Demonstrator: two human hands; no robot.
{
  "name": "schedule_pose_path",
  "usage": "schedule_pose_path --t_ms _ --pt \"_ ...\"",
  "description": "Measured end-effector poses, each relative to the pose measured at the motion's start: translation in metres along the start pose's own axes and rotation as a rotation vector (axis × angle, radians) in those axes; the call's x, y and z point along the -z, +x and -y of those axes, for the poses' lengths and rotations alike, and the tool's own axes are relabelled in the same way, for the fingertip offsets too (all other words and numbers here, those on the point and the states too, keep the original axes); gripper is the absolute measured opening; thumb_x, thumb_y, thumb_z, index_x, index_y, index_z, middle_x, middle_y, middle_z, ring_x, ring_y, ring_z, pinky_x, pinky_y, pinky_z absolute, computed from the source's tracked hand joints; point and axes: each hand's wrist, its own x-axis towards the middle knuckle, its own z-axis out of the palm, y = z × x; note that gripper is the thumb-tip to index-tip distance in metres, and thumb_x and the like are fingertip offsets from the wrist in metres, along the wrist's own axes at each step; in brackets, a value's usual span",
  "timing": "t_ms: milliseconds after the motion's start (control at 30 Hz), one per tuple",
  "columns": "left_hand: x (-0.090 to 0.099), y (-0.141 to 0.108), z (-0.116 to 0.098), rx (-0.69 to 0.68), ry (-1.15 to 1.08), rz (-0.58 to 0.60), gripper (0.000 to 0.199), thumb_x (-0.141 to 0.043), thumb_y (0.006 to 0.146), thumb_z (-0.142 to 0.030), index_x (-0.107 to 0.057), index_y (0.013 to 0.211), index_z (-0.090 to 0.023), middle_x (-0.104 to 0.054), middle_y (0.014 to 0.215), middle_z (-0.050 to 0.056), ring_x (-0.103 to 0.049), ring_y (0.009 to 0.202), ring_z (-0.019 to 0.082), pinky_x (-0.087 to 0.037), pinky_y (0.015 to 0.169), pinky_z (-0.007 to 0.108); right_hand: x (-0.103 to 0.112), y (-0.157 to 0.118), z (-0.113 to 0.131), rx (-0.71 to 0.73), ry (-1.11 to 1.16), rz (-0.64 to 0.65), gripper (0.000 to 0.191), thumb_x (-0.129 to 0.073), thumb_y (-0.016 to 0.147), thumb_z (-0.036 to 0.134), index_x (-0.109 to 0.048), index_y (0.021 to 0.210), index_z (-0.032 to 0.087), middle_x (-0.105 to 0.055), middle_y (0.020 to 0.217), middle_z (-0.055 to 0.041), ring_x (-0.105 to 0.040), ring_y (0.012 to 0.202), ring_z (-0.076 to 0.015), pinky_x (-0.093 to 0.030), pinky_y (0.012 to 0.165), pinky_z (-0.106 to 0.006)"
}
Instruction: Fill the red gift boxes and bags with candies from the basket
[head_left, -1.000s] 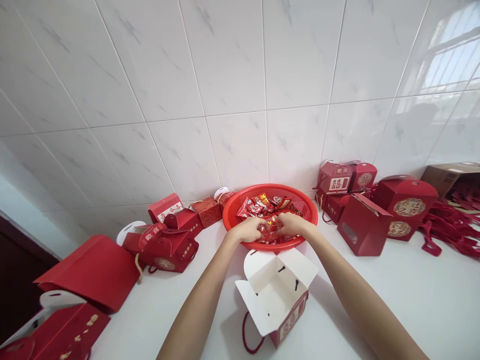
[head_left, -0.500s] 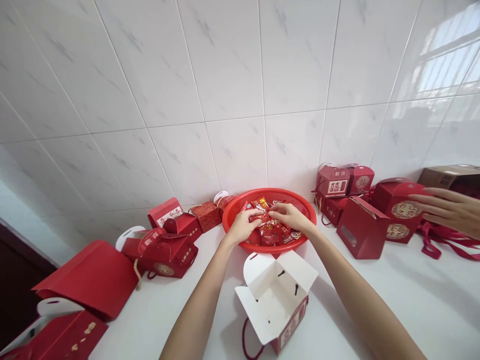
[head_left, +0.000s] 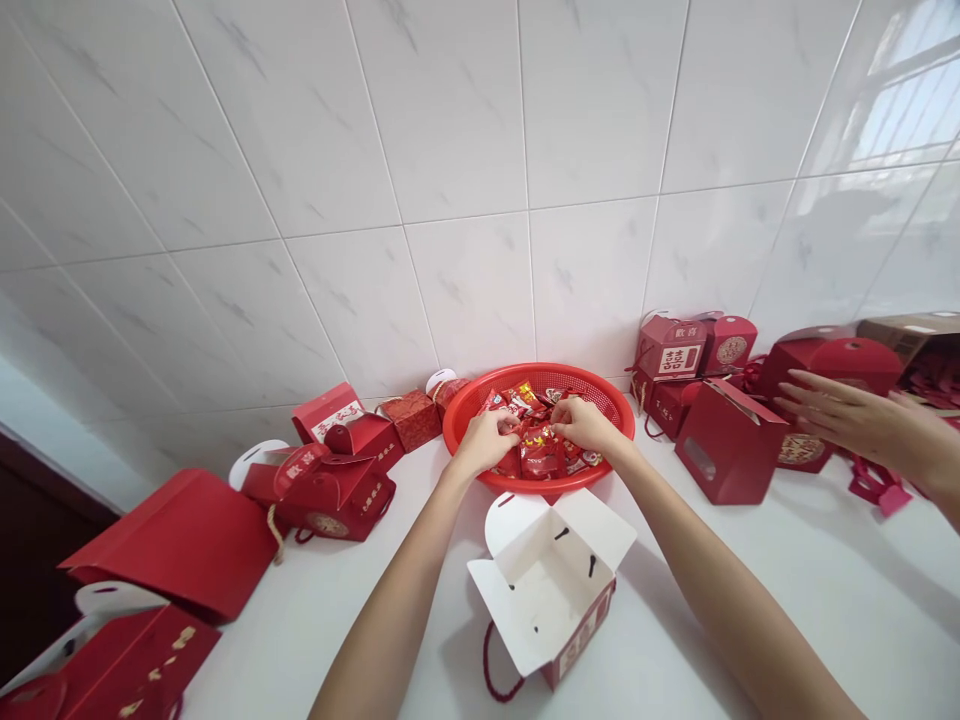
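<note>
touching candies (head_left: 541, 455), both hands' (head_left: 486, 442) (head_left: 589, 426) fingers' grip is unclear, while a co-worker's hand (head_left: 862, 420) reaches farther inward.

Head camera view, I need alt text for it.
A person's left hand and right hand reach into a red perforated basket of wrapped candies. Nearer stands an open gift box; red boxes flank the basket, another person's hand at right.

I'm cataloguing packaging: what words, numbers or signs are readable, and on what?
"歡喜": lid, stacked gift box right of basket
"囍": front panel, same box
"歡喜": flap, red gift box left of basket
Lettering elsewhere, including the candy wrappers and the open box, is too small or blurred to read with certainty.
</note>
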Motion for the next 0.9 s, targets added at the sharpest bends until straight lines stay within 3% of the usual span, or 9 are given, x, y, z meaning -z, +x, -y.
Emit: schedule_pose_path --t_ms 100,333,433,567,700,833,900 --pt "0.0 -0.001 -0.004 0.018 0.071 0.049 0.021 -0.063 0.077 -0.008 -0.076 0.093 -0.013 -0.077 0.099 0.01 -0.069 0.097 0.024 -0.051 0.088 0.031 -0.001 0.001 -0.001 -0.063 -0.061 -0.039 0.008 -0.062 0.08 0.013 -0.066 0.083 0.019 -0.072 0.093 -0.0055 -0.064 0.086 -0.0197 -0.04 0.067 -0.025" --pt "-0.001 0.003 -0.007 0.069 0.149 0.434 0.034 -0.06 0.071 -0.008 -0.076 0.101 -0.014 -0.077 0.09 0.006 -0.071 0.082 0.021 -0.051 0.068 0.024 0.001 -0.002 0.003 -0.093 -0.058 -0.058 0.011 -0.057 0.083 0.014 -0.066 0.084 0.02 -0.073 0.092 -0.0039 -0.066 0.086 -0.0183 -0.04 0.065 -0.024" --pt "0.001 0.006 -0.014 0.116 0.299 0.56 0.027 -0.064 0.066 -0.011 -0.076 0.09 -0.017 -0.077 0.09 0.005 -0.07 0.082 0.021 -0.048 0.063 0.023 0.005 -0.005 0.008 -0.152 -0.144 -0.044 0.012 -0.058 0.084 0.016 -0.067 0.091 0.02 -0.073 0.101 -0.006 -0.066 0.094 -0.0213 -0.041 0.066 -0.026" --pt "0.003 0.009 -0.022 0.124 0.457 0.688 0.018 -0.064 0.067 -0.017 -0.075 0.08 -0.016 -0.076 0.09 0.008 -0.067 0.076 0.022 -0.045 0.059 0.026 0.008 -0.008 0.015 -0.247 -0.294 0.128 0.017 -0.063 0.082 0.019 -0.068 0.098 0.019 -0.072 0.11 -0.0102 -0.067 0.102 -0.026 -0.044 0.068 -0.028" --pt "0.002 0.013 -0.022 0.103 0.462 0.738 0.019 -0.065 0.071 -0.027 -0.076 0.082 -0.017 -0.075 0.09 0.006 -0.064 0.074 0.021 -0.045 0.06 0.027 0.008 -0.01 0.017 -0.208 -0.353 0.323 0.031 -0.074 0.077 0.03 -0.068 0.105 0.018 -0.072 0.109 -0.0106 -0.068 0.1 -0.0267 -0.046 0.068 -0.028" --pt "-0.002 0.018 -0.012 0.106 0.416 0.82 0.019 -0.068 0.069 -0.036 -0.074 0.073 -0.018 -0.073 0.081 0.003 -0.061 0.067 0.018 -0.046 0.06 0.027 0.007 -0.01 0.014 -0.164 -0.311 0.405 0.049 -0.082 0.066 0.033 -0.067 0.11 0.019 -0.072 0.107 -0.0079 -0.069 0.093 -0.0246 -0.047 0.066 -0.027" --pt "-0.003 0.019 -0.007 0.082 0.369 0.817 0.018 -0.07 0.066 -0.036 -0.073 0.07 -0.018 -0.072 0.075 0.002 -0.06 0.065 0.017 -0.045 0.058 0.026 0.006 -0.01 0.011 -0.161 -0.274 0.415 0.047 -0.083 0.064 0.027 -0.067 0.108 0.019 -0.072 0.104 -0.0073 -0.069 0.087 -0.0233 -0.046 0.061 -0.026"
